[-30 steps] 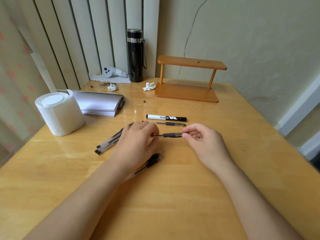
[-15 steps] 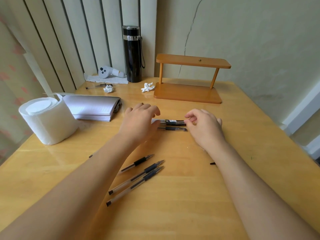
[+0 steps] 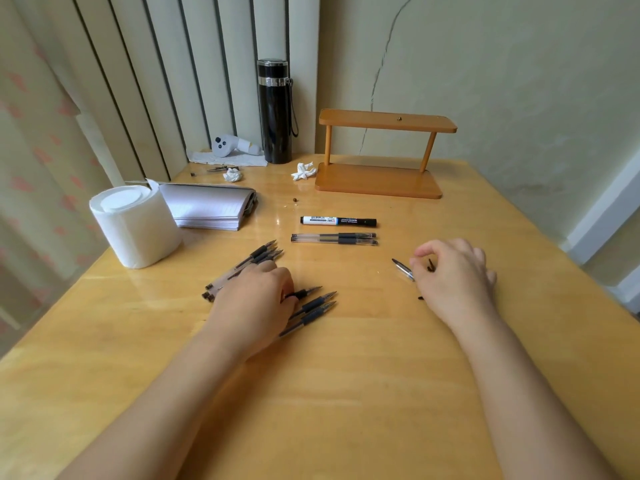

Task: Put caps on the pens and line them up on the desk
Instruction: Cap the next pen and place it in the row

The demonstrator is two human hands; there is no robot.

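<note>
Single head-worn view, forward and down, close over the desk (image 3: 346, 393).

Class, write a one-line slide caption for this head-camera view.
Capped pens lined up below a marker; left hand on uncapped pens, right hand picking up a cap.

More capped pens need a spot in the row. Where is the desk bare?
Bare: just below the capped pens, between the left hand and right hand, and the whole near desk. Crowded: loose pens by the left hand.

My left hand (image 3: 254, 303) lies palm-down, fingers curled; my right hand (image 3: 453, 271) hovers, thumb and forefinger pinched.
</note>
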